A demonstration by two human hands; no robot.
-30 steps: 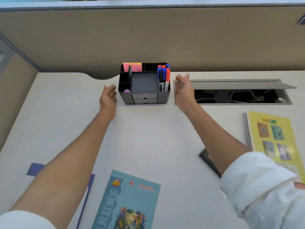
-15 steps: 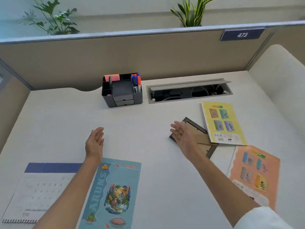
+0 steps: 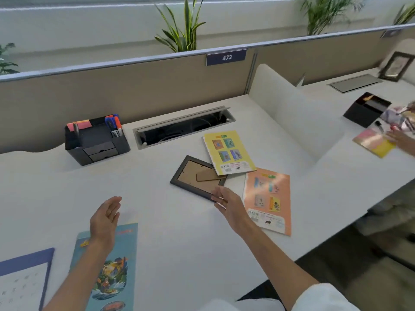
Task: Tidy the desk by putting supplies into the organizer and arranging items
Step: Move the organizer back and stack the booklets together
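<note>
The black organizer (image 3: 96, 143) stands at the back left of the desk, holding markers, a pen and pink sticky notes. A dark picture frame (image 3: 197, 177) lies face down mid-desk, its corner under a yellow booklet (image 3: 229, 152). An orange booklet (image 3: 267, 199) lies to the right of the frame. My right hand (image 3: 229, 205) reaches over the frame's near corner, fingers straight, and holds nothing. My left hand (image 3: 105, 217) hovers open above the top of a blue booklet (image 3: 107, 265). A calendar (image 3: 22, 279) lies at the near left.
An open cable tray (image 3: 184, 127) is cut into the desk behind the booklets. A beige partition (image 3: 134, 86) runs along the back. A white divider (image 3: 292, 113) bounds the right side. Beyond it, another person's hand (image 3: 402, 138) works at a neighbouring desk.
Both hands drew back from the sides of the organizer toward me. The right hand then moved right to the frame's near corner. The view swung right.
</note>
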